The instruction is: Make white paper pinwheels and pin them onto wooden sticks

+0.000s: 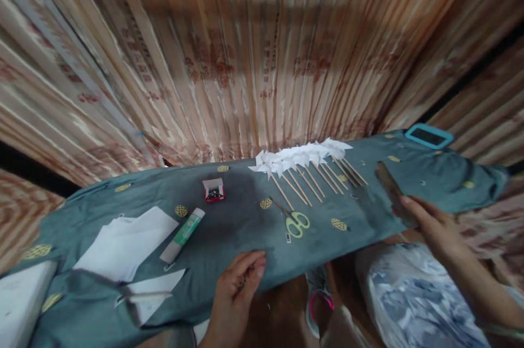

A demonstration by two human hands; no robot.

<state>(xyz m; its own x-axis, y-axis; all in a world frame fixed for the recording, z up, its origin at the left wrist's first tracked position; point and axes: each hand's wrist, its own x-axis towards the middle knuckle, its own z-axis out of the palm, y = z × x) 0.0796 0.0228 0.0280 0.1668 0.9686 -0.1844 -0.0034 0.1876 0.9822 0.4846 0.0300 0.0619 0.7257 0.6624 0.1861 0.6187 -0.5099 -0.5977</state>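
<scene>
My left hand (237,293) is at the front edge of the cloth-covered table, with its fingers curled together. Whether something small is inside it I cannot make out. At the right, my right hand (428,222) grips a dark brown, flat, bar-like piece (391,189), held tilted over the cloth; blur hides its exact kind. Between the hands lie green-handled scissors (295,222), blades pointing away. Behind them a row of white paper pinwheels (301,158) on wooden sticks (298,188) overlaps along the back of the table.
A small open red box (214,190) holds dark bits. Left of it are a green-and-white narrow box (184,233), white paper sheets (126,239), a stick (147,296) on a paper piece, and a white block (24,299). A blue-framed device (429,136) lies back right; a filled plastic bag (417,293) stands below.
</scene>
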